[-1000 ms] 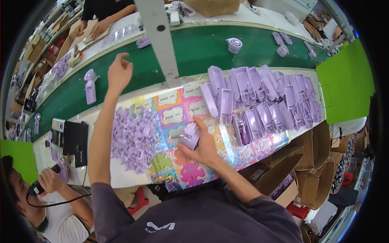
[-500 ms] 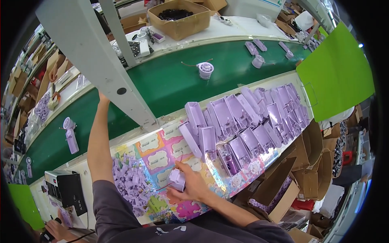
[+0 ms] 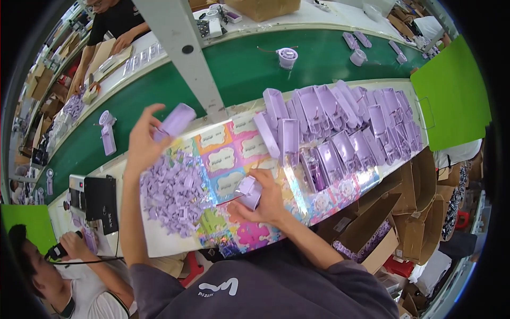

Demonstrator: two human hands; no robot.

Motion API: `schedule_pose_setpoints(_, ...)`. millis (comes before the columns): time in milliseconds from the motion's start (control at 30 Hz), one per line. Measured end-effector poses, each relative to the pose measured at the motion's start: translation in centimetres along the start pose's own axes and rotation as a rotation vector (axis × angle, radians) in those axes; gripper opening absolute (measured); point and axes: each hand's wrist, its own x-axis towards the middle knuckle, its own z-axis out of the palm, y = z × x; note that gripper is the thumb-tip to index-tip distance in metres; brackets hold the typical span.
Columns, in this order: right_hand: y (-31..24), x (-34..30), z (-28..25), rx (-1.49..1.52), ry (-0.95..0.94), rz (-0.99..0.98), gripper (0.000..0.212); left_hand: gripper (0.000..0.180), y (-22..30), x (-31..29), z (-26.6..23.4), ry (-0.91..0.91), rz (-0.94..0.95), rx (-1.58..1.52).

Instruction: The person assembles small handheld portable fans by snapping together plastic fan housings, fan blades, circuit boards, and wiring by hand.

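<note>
My left hand [image 3: 146, 135] is raised near the belt's front edge, gripping a lilac oblong plastic housing [image 3: 179, 119] between thumb and fingers; motion blurs it a little. Below it lies a heap of small lilac plastic parts [image 3: 175, 194] on the table. My right hand [image 3: 268, 199] is closed around a lilac rounded plastic housing [image 3: 248, 192] with a thin red wire trailing from its left side. That hand is over a colourful printed sheet [image 3: 220, 159]. Rows of lilac tray-like casings [image 3: 289, 141] stand beyond it to the right.
A green conveyor belt [image 3: 239, 69] runs behind the table, carrying a round lilac part [image 3: 287, 57] and a lilac handheld piece [image 3: 108, 133]. A metal post [image 3: 186, 58] rises at the table's back edge. Cardboard boxes [image 3: 366, 234] sit at right. Co-workers [image 3: 69, 276] are at left.
My left hand has come back from behind the post over the belt, now with a lilac housing in it. My right hand keeps its housing. The whole view has shifted.
</note>
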Motion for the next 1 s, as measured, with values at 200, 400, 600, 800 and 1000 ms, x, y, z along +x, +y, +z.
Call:
schedule_pose_setpoints(200,-0.4,-1.4,-0.3,-0.010,0.157,-0.213,0.086,0.067,7.6,-10.3,5.8,-0.099,0.105,-0.016)
schedule_pose_setpoints(400,-3.6,-4.0,-5.9,-0.013,-0.162,0.130,0.095,0.072,11.7,-15.7,9.7,-0.266,-0.167,-0.223)
schedule_pose_setpoints(600,-3.9,-5.3,-12.3,-0.082,-0.266,0.134,0.071,0.071,10.9,-14.1,9.7,-0.192,0.445,0.117)
schedule_pose_setpoints(800,-5.5,-4.0,-14.8,-0.240,-0.339,0.073,0.061,0.059,11.1,-11.0,11.8,-0.464,0.742,0.225)
schedule_pose_setpoints(1000,-5.6,-3.9,-14.7,-0.373,-0.409,0.068,0.062,0.047,13.5,-9.7,10.7,-0.811,0.389,0.103)
